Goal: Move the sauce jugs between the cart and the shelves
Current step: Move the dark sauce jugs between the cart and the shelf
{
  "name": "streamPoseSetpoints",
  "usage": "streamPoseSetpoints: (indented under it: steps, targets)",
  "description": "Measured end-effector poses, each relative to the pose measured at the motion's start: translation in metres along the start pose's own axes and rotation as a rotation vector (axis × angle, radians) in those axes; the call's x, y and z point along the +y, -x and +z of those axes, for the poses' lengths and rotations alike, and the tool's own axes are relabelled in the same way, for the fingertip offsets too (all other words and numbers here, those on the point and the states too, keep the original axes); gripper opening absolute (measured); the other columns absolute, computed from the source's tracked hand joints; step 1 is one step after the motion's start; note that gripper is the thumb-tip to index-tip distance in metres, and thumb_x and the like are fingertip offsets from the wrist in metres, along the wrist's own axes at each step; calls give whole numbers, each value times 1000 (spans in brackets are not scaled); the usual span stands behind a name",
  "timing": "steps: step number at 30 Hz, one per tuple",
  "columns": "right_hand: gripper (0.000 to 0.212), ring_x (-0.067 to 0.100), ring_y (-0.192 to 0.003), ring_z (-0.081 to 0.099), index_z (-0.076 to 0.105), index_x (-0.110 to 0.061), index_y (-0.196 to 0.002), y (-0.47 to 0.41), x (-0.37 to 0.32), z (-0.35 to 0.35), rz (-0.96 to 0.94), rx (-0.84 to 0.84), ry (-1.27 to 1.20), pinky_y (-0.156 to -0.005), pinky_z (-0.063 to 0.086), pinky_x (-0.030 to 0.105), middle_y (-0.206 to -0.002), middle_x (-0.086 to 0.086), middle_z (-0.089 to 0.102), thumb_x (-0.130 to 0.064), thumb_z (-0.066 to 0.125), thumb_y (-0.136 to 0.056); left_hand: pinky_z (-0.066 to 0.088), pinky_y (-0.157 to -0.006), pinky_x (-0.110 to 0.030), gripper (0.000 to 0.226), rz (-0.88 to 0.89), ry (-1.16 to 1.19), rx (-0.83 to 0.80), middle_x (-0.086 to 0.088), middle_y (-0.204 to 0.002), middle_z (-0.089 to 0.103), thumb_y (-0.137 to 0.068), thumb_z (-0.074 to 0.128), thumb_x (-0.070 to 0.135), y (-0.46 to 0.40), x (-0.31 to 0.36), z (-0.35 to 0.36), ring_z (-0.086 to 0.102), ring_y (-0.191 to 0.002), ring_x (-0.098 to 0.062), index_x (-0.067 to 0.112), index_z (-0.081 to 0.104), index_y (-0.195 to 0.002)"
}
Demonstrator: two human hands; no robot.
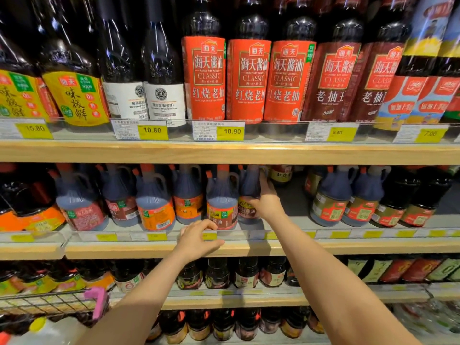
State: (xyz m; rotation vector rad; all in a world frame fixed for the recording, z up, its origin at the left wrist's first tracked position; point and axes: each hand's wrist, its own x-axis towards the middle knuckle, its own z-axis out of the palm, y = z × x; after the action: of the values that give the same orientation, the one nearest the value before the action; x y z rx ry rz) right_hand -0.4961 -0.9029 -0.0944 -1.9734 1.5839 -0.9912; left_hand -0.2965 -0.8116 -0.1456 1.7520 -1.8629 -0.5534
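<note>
Several dark sauce jugs with red caps and handles stand in a row on the middle shelf [348, 247]. My right hand [267, 201] reaches into the shelf and grips one sauce jug [249, 185] with a dark red label, thumb across the label and fingers up its right side. The jug stands upright on the shelf. My left hand [199, 237] rests on the shelf's front price rail with loosely curved fingers and holds nothing, just below a neighbouring jug [221, 202] with an orange label. The wire cart [49, 302] shows at the lower left.
A bare gap [291, 202] on the middle shelf lies right of my right hand, before more jugs [331, 197]. Tall soy sauce bottles [249, 78] fill the shelf above, smaller bottles [246, 272] the shelves below. A pink part [98, 302] sits on the cart's corner.
</note>
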Motion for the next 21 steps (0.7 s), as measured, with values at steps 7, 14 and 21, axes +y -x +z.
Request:
streamPoseSetpoints:
  steps: [7,14,21]
  targets:
    - [92,39,-132,33,7,-23,-149,-2,-2,6,87,-9,146,-102,38,39,-155,16,6,-27,69,-82,31,-106,-41,39,-4,43,-15,14,-110,58,-75,72,47,1,1,-3,51,-113,-12,28,60,-107]
    - [91,38,-122,35,1,-25,-149,0,-11,6,204,-5,349,-97,40,41,-139,19,22,-31,65,-84,41,-101,-40,42,-18,148,-85,7,-114,61,-74,76,40,2,-2,-9,54,-112,-12,23,60,-109]
    - [89,37,-109,51,2,-21,-149,20,-11,9,126,43,396,-82,47,40,-138,18,30,-19,63,-85,43,-100,-33,43,-7,166,-91,6,-116,60,-74,76,38,3,-3,-9,53,-113,-11,22,60,-111]
